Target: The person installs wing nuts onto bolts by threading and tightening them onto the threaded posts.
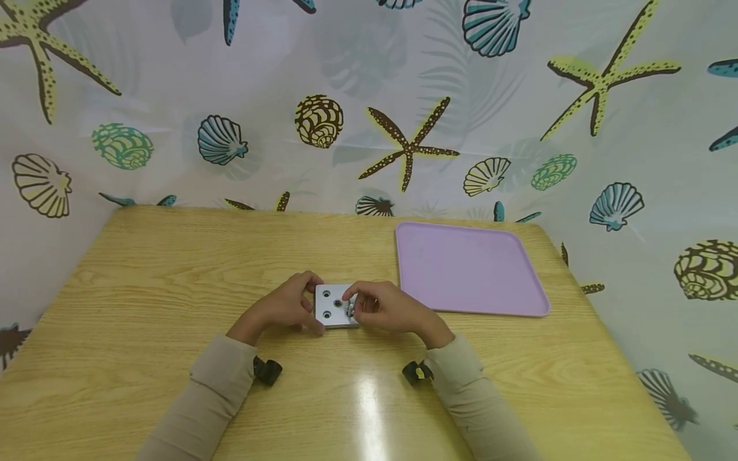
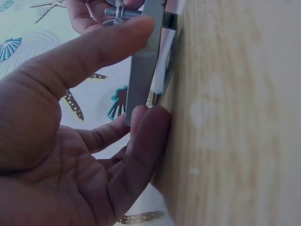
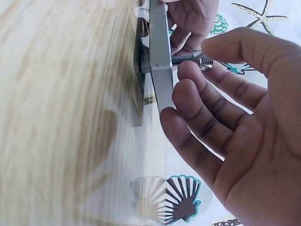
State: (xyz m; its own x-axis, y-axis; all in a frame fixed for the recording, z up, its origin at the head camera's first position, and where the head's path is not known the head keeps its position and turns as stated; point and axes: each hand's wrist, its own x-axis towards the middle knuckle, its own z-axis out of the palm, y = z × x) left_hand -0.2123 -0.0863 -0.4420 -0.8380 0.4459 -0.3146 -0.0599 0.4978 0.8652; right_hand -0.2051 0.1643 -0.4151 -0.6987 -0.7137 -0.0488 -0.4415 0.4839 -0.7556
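Note:
A flat silver metal plate [image 1: 340, 320] with several round holes is held just over the wooden table. My left hand [image 1: 286, 302] grips its left end, thumb on the near edge and fingers along the far side. Through the plate's right part stands a threaded bolt [image 3: 181, 60], its dark head below the plate. A wing nut [image 3: 201, 57] sits on the bolt's upper thread, also visible in the head view beside the right fingers. My right hand [image 1: 389, 307] pinches this wing nut with thumb and forefinger, its other fingers curled close to the plate's edge.
A shallow lilac tray [image 1: 469, 269] lies at the table's back right, just beyond the right hand. The wood-grain table [image 1: 173, 256] meets a hanging cloth [image 1: 265, 77] printed with shells and starfish at the back and sides. Dark camera mounts [image 1: 268, 371] hang at both wrists.

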